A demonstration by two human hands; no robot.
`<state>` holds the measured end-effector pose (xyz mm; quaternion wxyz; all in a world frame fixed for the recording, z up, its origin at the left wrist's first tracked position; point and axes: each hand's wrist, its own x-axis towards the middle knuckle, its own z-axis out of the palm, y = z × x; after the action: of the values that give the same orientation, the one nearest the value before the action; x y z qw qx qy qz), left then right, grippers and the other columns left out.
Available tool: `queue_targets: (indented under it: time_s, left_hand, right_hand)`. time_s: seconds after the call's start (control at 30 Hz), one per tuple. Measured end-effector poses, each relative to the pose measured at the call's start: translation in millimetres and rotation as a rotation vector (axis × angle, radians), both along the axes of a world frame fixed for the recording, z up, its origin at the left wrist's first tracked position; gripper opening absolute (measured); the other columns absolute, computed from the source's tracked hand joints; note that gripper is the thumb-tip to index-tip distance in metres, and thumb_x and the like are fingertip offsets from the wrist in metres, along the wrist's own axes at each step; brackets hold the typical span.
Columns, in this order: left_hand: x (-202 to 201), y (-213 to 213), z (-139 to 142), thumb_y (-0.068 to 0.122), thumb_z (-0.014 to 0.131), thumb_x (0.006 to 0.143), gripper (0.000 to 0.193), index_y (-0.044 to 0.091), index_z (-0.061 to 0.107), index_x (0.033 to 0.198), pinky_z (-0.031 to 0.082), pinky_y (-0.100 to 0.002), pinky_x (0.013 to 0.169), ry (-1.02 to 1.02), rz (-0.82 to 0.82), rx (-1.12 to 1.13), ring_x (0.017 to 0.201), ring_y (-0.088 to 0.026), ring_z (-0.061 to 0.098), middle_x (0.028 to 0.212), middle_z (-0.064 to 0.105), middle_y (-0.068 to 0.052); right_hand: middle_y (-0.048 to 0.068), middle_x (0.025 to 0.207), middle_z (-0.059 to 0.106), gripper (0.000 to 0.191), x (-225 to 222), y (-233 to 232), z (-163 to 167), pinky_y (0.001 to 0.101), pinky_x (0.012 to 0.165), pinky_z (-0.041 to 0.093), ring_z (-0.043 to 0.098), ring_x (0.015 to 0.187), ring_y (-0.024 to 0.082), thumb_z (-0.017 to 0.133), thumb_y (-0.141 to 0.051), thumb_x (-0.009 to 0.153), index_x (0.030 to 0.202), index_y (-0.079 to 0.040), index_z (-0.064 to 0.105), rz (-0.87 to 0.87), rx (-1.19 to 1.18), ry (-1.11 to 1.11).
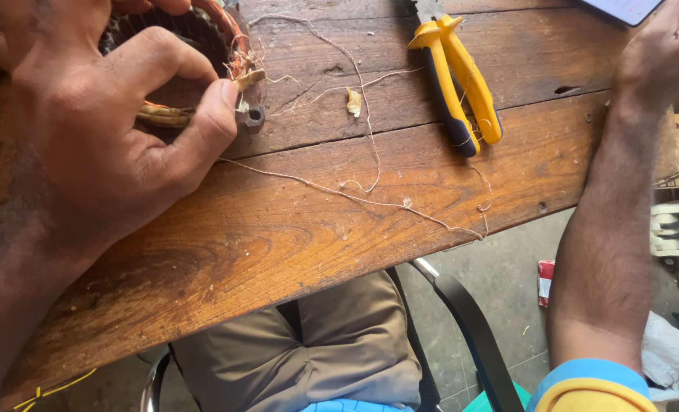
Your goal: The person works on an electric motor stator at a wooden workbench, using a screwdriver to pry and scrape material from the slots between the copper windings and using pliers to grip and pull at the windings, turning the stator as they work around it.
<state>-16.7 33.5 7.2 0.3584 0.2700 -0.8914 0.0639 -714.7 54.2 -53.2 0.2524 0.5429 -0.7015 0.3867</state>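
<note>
Head view: left hand [103, 130] is gripping the wound motor stator [202, 53] at the counter's [278, 229] far-left corner, grip closed, thumb and forefinger pinching the copper winding at its rim. Right hand [664, 49] is resting at the far-right edge touching a phone [625, 9]; its grip can't be read. Yellow-handled pliers [458, 76] are lying between the hands, loose thread [355, 191] trailing across the wood.

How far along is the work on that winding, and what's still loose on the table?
Done: loose thread and a scrap lie on the table, so some tying material seems already off. In hand: the left hand pinches the stator winding at its edge; the right hand rests near a phone. Left: copper coils remain in the stator; pliers lie unused.
</note>
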Motion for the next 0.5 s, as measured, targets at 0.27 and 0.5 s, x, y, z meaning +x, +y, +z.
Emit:
queue_targets:
  time_s: [0.27,0.5]
  left_hand:
    - [-3.3,3.0,6.3,0.01,0.081,0.094,0.012,0.003,0.072,0.1,0.057,-0.041,0.104,0.037,-0.077,0.09,0.127,-0.028,0.06,0.132,0.057,-0.013]
    - [-4.8,7.8,10.2,0.006,0.075,0.096,0.005,0.006,0.071,0.1,0.053,-0.038,0.103,0.069,-0.1,0.054,0.121,-0.024,0.059,0.125,0.058,-0.009]
  right_hand:
    - [0.009,0.082,0.072,0.031,-6.4,1.4,-5.1,0.0389,0.072,0.056,0.071,0.074,0.025,0.049,-0.016,0.115,0.1,0.001,0.069,-0.043,0.01,-0.019]
    - [0.01,0.097,0.081,0.031,-8.3,0.4,-4.5,0.0413,0.079,0.059,0.078,0.086,0.026,0.049,-0.016,0.114,0.104,0.001,0.073,0.038,-0.022,0.024]
